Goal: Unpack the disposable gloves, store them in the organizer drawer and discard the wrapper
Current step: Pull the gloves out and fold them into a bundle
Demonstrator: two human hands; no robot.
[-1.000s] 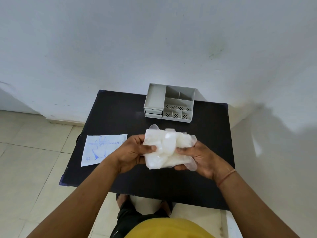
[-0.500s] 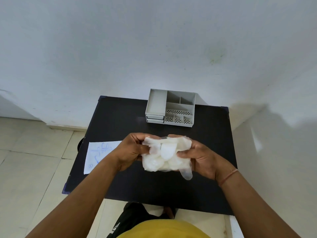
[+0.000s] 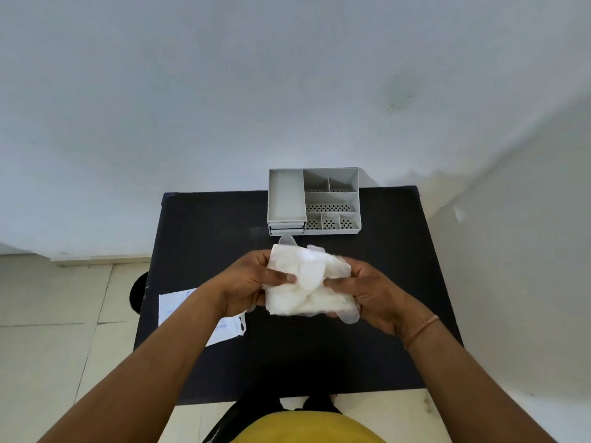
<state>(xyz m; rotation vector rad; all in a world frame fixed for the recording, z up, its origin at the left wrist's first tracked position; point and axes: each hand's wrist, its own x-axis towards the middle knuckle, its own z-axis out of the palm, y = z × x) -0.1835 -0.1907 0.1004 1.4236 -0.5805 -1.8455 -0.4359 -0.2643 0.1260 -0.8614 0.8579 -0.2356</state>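
One view only, riding on the person's head, looking forward and steeply down through a wide-angle lens. The whole worktop fits in frame, far edge against the wall, near edge low in the picture. Floor shows off the left edge. Left hand and right hand sit close under the lens, mid-frame.

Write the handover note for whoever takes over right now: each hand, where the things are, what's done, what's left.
Left hand and right hand: both grip the glove bundle above the table.
Wrapper: flat at the table's left edge, partly under the left forearm.
Organizer: at the far edge, drawers closed.
Done: gloves out of the wrapper.
Left: open a drawer, stow the gloves, discard the wrapper.
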